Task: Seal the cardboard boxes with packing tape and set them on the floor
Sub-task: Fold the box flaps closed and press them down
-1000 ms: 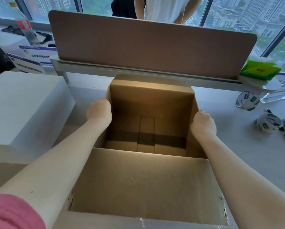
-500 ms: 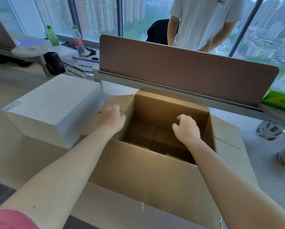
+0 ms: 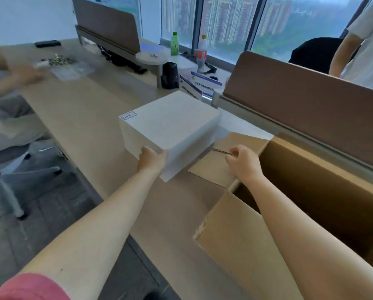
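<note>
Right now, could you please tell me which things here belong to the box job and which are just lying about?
Job:
open brown cardboard box
white rectangular block, under left hand
right hand

Lying about:
green plastic bottle
clear bottle with red label
black cylindrical container

- A green bottle and a clear red-labelled bottle are seen far off by the window.
- A black chair is placed behind the brown divider, far right.
- A printed sign is propped beside a black cylinder.

Long beige desk w/ brown divider panels, tall windows onto high-rises & trees, grey floor, white-legged chair base, daylight throughout.
</note>
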{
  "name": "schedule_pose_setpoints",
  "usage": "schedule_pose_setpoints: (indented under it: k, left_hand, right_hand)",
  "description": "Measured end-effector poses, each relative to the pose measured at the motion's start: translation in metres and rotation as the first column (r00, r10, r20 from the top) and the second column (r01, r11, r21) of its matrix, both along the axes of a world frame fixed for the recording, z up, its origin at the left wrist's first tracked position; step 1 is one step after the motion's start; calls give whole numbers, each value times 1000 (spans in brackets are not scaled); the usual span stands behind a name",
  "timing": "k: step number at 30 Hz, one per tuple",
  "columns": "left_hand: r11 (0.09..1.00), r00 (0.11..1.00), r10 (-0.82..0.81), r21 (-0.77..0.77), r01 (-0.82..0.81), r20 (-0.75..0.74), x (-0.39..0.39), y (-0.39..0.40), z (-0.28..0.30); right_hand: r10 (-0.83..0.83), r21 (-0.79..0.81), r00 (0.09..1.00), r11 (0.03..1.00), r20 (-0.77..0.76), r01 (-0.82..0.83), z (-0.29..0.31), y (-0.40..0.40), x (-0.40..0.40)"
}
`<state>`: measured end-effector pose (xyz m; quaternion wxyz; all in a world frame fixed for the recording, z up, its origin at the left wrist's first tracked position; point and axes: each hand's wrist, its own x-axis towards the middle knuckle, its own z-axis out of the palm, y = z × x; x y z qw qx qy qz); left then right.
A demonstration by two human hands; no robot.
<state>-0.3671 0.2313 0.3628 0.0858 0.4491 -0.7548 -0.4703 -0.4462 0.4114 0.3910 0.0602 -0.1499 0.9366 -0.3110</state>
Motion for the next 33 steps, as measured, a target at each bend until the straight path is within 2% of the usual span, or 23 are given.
schedule_pose_setpoints:
  k: [6, 9, 12, 17, 19, 23, 28, 31, 33]
  left_hand:
    - [971, 991, 88, 232, -61, -105, -42, -18, -21]
    - [973, 989, 106, 218, -82, -102, -54, -25, -33]
    - [985, 993, 56, 168, -38, -102, -55, -35, -42]
    - [990, 987, -12, 140, 35, -159, -52, -75, -48]
    - [994, 973, -1, 106, 26, -233, -49, -91, -49]
    - [976, 931, 212, 107, -188, -297, -47, -111, -45]
    - [880, 843, 473, 91, -466, -257, -58, -136, -41]
    - [864, 827, 502, 187, -467, -253, -61, -139, -47]
    - [851, 812, 509, 305, -427, -286, -59, -137, -56]
  right_hand:
    - [2, -27, 999, 1000, 45, -1, -11, -46, -32]
    - [-27, -23, 997, 999, 66, 28, -16, -63, -45]
    - [-34, -15, 995, 999, 97, 35, -21, -76, -54]
    - [-67, -49, 990, 996, 128, 74, -23, -93, -75]
    - [-97, -85, 984, 990, 149, 111, -26, -97, -86]
    - [-152, -210, 960, 956, 236, 203, -31, -105, -105]
    - [-147, -286, 916, 921, 374, 264, -48, -118, -130]
    - [-113, -346, 879, 890, 463, 296, -59, -126, -132]
    - [-119, -416, 845, 829, 521, 373, -65, -128, -132]
